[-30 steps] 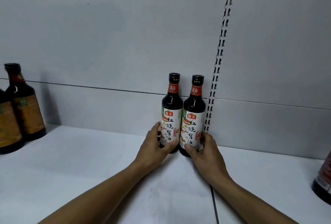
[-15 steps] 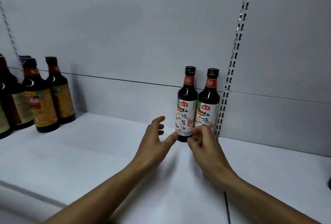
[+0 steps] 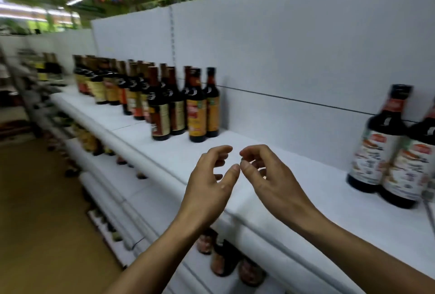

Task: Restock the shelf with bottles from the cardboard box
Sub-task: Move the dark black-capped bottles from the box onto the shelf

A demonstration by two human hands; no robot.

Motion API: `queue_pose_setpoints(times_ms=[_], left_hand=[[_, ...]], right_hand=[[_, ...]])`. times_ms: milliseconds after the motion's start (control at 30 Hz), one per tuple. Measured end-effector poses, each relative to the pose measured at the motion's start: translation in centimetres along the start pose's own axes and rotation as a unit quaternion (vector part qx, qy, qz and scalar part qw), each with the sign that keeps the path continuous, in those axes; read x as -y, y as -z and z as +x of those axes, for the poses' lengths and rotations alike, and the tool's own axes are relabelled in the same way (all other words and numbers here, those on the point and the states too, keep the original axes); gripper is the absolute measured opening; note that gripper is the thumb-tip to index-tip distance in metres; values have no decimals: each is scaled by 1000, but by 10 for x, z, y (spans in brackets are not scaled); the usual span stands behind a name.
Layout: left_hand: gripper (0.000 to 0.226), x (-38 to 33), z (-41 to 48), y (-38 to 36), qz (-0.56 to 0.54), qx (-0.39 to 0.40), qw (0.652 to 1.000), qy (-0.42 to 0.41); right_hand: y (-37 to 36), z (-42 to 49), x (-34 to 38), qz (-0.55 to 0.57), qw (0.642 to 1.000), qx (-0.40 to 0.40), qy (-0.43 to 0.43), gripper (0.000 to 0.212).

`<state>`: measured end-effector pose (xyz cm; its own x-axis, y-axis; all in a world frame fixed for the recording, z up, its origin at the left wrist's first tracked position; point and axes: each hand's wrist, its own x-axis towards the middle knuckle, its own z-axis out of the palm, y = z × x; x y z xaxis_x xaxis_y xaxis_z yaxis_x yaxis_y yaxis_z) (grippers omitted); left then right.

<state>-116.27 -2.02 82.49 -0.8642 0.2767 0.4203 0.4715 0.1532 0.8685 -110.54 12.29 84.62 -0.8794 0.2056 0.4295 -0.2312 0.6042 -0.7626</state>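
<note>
Two dark sauce bottles with white labels (image 3: 386, 150) stand side by side on the white shelf (image 3: 270, 164) at the far right, against the back panel. My left hand (image 3: 211, 185) and my right hand (image 3: 263, 176) hover close together above the shelf's front part, well left of those bottles. Both hands hold nothing and their fingers hang loosely curled. The thumbs nearly touch. The cardboard box is not in view.
A group of several dark bottles with orange labels (image 3: 164, 103) stands further left on the same shelf. More bottles (image 3: 226, 258) sit on lower shelves beneath my arms. The aisle floor (image 3: 35, 223) lies at the left. The picture is blurred.
Both hands let go of the two white-labelled bottles and drew back. My view swung left, so those bottles now sit at the right edge and the orange-labelled group came into sight.
</note>
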Motion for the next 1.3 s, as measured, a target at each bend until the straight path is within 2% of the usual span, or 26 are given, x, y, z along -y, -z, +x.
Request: queue_pose_setpoints(times_ms=[167, 400, 667, 967, 1300], left_hand=[[34, 22, -45, 90, 37, -58, 997, 37], [39, 56, -121, 191, 130, -130, 980, 78], [39, 97, -223, 268, 190, -233, 934, 196], [42, 142, -292, 281, 215, -325, 859, 332], [45, 232, -334, 230, 172, -376, 791, 451]], right_hand=[[-81, -15, 47, 19, 994, 100, 46, 23], [-188, -55, 85, 39, 978, 192, 74, 31], [-307, -100, 100, 110, 926, 350, 89, 31], [-397, -131, 81, 138, 847, 501, 112, 32], [-469, -152, -13, 115, 783, 605, 84, 34]])
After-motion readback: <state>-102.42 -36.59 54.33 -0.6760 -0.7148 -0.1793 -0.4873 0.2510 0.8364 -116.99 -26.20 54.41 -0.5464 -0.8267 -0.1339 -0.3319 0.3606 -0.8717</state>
